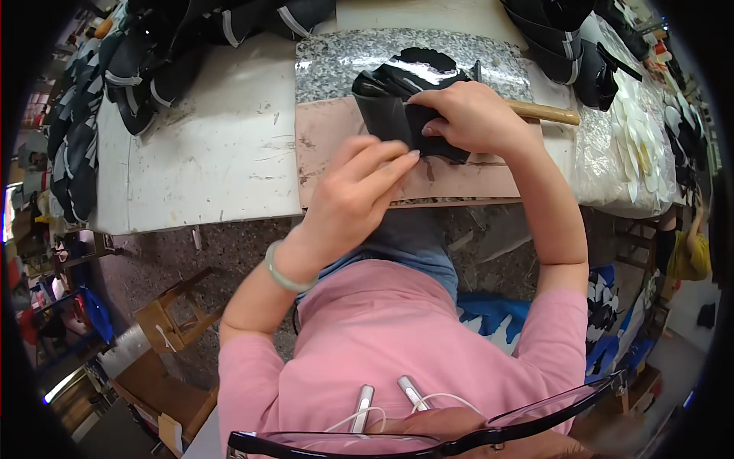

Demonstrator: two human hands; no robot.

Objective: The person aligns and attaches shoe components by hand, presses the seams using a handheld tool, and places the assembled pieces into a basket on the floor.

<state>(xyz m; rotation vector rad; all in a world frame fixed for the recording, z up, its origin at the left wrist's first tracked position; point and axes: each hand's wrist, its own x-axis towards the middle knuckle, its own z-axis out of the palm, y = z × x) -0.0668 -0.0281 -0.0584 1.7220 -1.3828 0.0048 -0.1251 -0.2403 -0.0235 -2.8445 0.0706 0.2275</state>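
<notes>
A glossy black shoe upper, folded and partly standing up, is held over the pinkish board in front of me. My right hand grips it from the right, thumb and fingers closed on the black material. My left hand is at its lower near edge, fingertips pinched together there; the fingers are slightly blurred. Behind the upper, on the speckled granite slab, lies a hammer with a wooden handle. My right wrist and hand cover part of the hammer. Another shiny black piece rests on the slab.
Heaps of black uppers with pale strips stand at the back left, and more at the back right. White oval pieces lie on clear plastic at the right. A wooden stool stands below the table. Another person is far right.
</notes>
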